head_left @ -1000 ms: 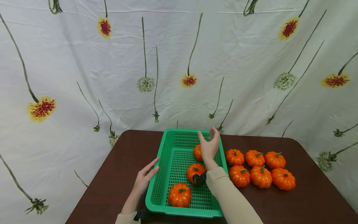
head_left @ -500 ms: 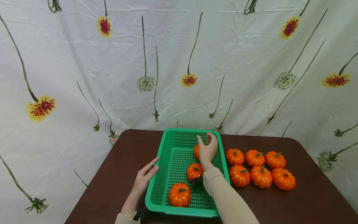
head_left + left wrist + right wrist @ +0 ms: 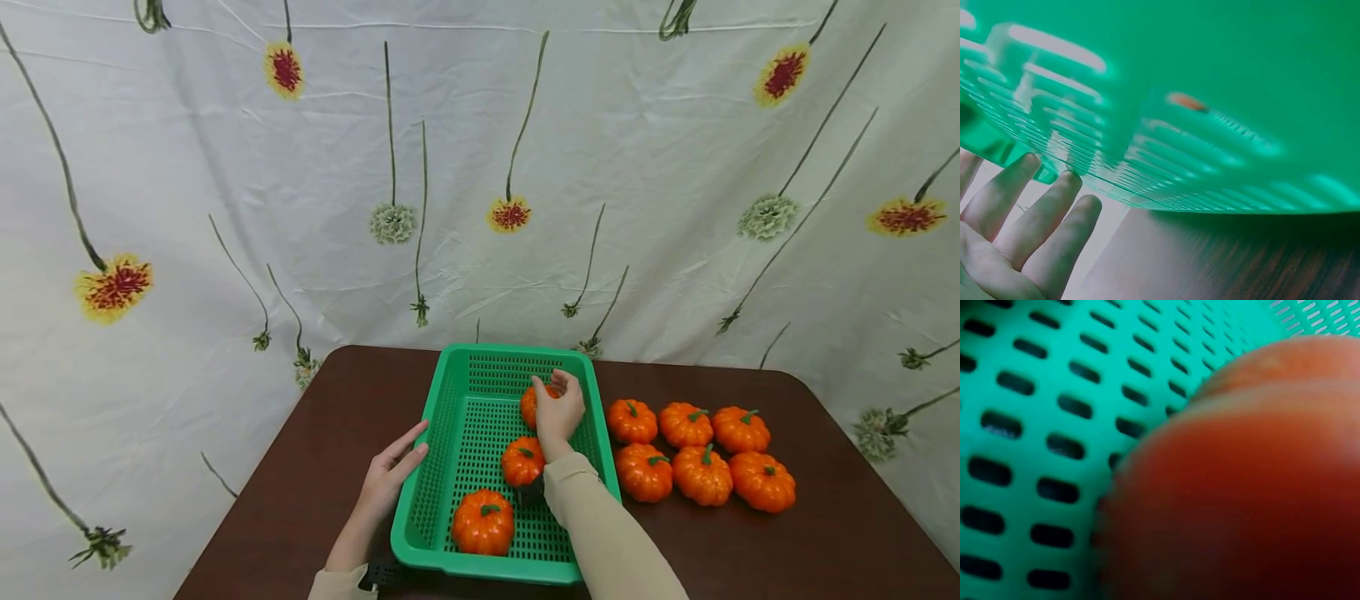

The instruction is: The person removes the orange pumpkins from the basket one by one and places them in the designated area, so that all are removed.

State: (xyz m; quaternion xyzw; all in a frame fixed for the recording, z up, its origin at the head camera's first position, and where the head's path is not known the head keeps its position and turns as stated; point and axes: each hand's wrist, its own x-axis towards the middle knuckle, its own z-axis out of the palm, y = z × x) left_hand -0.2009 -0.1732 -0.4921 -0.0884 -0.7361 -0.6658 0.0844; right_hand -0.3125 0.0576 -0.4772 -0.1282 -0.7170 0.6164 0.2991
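Room of unclear kind; floral cloth (image 3: 457, 150) (creased) behind a brown table (image 3: 318, 433)

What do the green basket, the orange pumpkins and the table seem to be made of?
Green basket: probably moulded plastic, smooth with slight sheen, pierced by regular slots. Orange pumpkins: possibly plastic or coated foam, glossy with small highlights, though looks leave it open. Table: wood or wood-look laminate, streaky dark grain.

We counted nine glossy, orange, ribbed, round pumpkins (image 3: 483, 525): three in one rectangular, perforated, green plastic basket (image 3: 480, 433) and six on one dark-brown, wood-grained table (image 3: 750, 558), plus one white, flower-printed cloth (image 3: 465, 125).
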